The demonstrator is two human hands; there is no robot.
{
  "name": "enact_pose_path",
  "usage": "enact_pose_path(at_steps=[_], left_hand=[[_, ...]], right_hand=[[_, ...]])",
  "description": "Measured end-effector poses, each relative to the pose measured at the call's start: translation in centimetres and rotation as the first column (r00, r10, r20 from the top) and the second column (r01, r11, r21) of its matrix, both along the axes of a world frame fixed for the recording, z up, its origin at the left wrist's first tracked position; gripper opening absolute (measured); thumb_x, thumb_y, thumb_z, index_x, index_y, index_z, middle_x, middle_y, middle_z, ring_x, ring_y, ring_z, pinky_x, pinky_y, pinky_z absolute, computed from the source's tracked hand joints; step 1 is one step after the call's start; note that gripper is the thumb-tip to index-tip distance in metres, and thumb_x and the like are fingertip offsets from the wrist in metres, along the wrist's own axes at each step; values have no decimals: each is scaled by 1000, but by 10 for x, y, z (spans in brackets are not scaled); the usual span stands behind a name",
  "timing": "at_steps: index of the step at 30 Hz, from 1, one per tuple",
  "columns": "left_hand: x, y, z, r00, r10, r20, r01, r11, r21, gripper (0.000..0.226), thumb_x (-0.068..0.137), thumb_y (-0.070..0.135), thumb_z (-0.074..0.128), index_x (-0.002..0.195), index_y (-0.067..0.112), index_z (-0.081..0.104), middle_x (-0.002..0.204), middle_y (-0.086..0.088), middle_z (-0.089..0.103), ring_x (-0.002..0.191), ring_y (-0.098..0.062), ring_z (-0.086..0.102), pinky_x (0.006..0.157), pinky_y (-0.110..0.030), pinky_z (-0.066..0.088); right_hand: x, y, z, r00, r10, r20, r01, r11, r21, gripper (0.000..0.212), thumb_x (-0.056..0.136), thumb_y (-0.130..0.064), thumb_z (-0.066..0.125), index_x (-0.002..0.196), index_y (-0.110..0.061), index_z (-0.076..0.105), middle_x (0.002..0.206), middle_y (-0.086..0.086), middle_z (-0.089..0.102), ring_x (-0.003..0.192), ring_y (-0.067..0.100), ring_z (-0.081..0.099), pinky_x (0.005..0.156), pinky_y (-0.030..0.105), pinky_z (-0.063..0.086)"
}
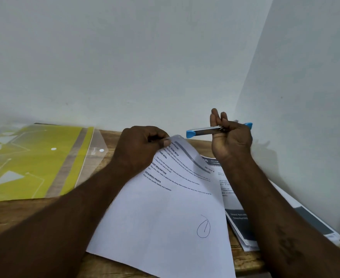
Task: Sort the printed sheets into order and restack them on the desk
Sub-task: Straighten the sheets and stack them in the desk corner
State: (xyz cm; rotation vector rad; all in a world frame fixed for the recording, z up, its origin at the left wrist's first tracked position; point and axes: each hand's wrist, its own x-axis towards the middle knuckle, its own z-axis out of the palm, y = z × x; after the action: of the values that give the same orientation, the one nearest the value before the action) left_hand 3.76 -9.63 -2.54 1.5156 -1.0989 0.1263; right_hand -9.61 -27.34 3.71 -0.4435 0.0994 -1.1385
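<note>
A printed white sheet [165,213] with black headings and a circled pen mark near its lower edge lies tilted across the wooden desk [14,213]. My left hand [141,147] pinches its top corner, which curls upward. Under it and to the right lies a stack of printed sheets [239,217] with dark grey bands, partly hidden by my right forearm. My right hand [229,137] is raised above that stack and grips a blue-ended stapler [205,131] held level, two fingers pointing up.
A yellow-green plastic folder [30,163] with a clear flap and white snap button lies on the desk at the left. White walls stand close behind and to the right, meeting in a corner. The desk's front edge runs under my forearms.
</note>
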Motion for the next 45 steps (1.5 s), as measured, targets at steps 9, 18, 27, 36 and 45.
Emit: enact_pose_path(at_steps=[9,18,27,36,45], left_hand=[[-2,-3,-1,969,-88,230,80,996,42,13,83,28,83,94,22,84,110,11,80,104,0,71,96,-15,48],[-5,-1,2,969,-33,244,36,999,-9,14,83,40,74,89,30,83,95,10,81,92,-13,76,86,-42,55],[-4,-4,0,956,-14,291,19,1000,-15,24,82,44,71,90,25,83,92,7,80,91,-17,75,85,-44,54],[-8,-5,1,955,-33,293,52,997,-58,15,83,33,75,89,23,83,92,10,80,86,-11,74,82,-38,53],[-9,-4,0,956,-30,292,51,997,-64,14,82,32,76,88,22,83,90,9,79,87,-12,73,84,-40,54]], right_hand=[[11,25,-7,978,188,-85,-199,970,-142,24,98,19,36,115,9,50,117,27,60,119,53,63,114,55,46],[10,25,-13,745,-209,-634,-164,863,-477,46,101,-27,70,134,-3,49,128,8,65,120,28,68,85,36,62],[12,23,-18,767,-99,-634,-268,848,-456,34,95,-18,77,108,-7,48,91,17,67,74,26,70,61,26,57],[8,33,-16,832,-206,-515,-83,873,-482,58,88,-3,81,130,1,42,112,25,73,91,26,79,78,30,64],[9,21,-20,742,-207,-638,-167,865,-474,28,88,-1,67,111,15,59,104,36,70,88,36,75,72,29,63]])
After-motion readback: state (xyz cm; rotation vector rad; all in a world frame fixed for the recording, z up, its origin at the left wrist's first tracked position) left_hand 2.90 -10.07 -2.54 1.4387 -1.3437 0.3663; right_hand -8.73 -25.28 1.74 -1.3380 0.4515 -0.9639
